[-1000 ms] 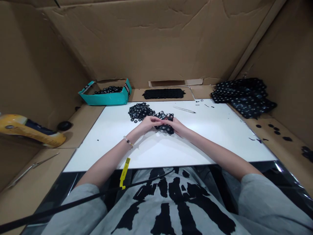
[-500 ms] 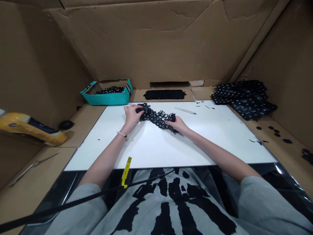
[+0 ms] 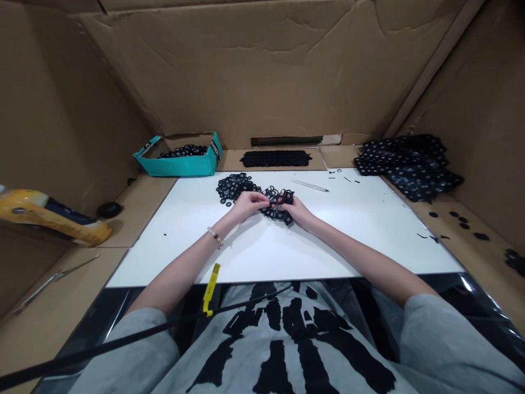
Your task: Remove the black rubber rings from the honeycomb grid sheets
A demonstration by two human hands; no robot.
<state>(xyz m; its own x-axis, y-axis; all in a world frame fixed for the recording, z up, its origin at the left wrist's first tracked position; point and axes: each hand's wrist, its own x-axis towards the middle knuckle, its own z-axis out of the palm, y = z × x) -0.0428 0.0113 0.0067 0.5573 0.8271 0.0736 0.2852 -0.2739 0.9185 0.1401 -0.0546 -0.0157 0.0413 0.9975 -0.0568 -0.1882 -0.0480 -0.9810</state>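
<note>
My right hand is closed on a bunched piece of black openwork sheet, made up of ring shapes joined together. At its left side, my left hand has thumb and forefinger pinched by the sheet's edge; whatever lies between the fingertips is too small to make out. Just beyond my left hand, a heap of small black rings with pale centres lies on the white board. Part of the heap is hidden behind that hand.
At the back stand a teal box with black rings inside and a flat black stack. A white pen lies behind my right hand. Dotted black sheets are piled right; tweezers and a yellow bottle sit left.
My left hand has moved right and nearer, off the heap of rings and up to the sheet. The heap now shows more fully. My right hand stays on the sheet.
</note>
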